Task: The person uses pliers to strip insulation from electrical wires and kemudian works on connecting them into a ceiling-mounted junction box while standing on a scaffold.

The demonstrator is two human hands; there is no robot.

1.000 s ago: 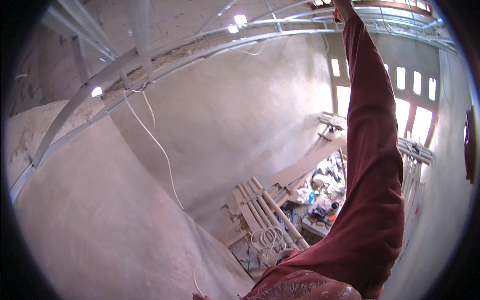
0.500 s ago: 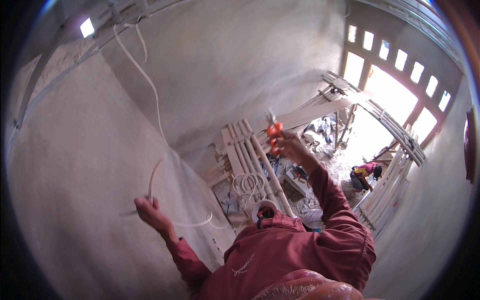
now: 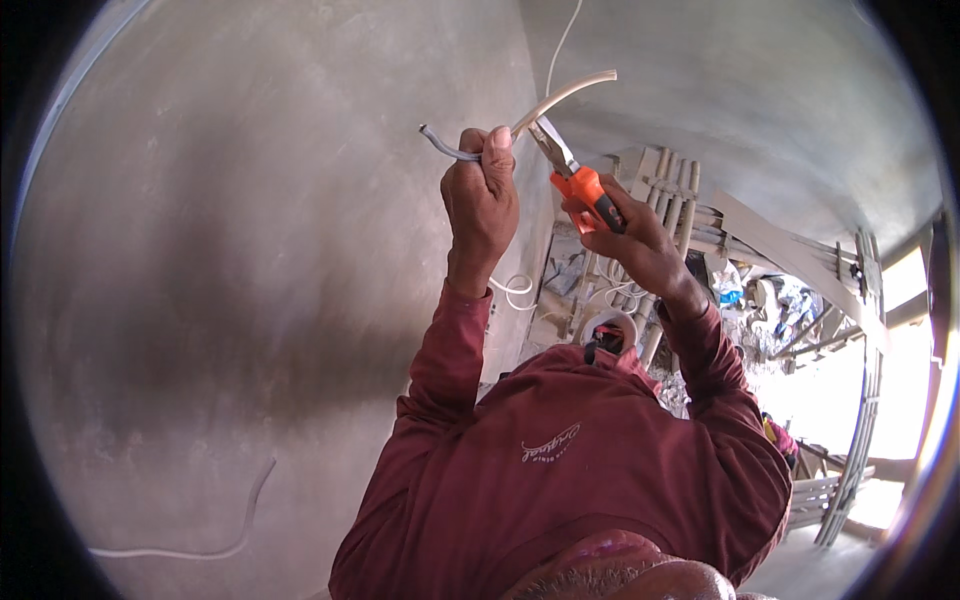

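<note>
The left hand [image 3: 482, 205] grips a pale cable [image 3: 575, 88] and grey length [image 3: 440, 143] at top centre, its fingers hiding any join. The right hand [image 3: 640, 240] clasps orange-handled pliers [image 3: 580, 182]; whether they bite, I can't tell. Pale script [image 3: 551, 444] marks the maroon shirt [image 3: 620, 490].

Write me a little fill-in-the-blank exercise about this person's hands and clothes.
1. The right hand holds pliers with mainly ____ handles.
2. From the left hand, a pale cable end points toward the picture's ____ side.
3. The maroon shirt has ____ sleeves.

Missing words: orange; right; long.
</note>
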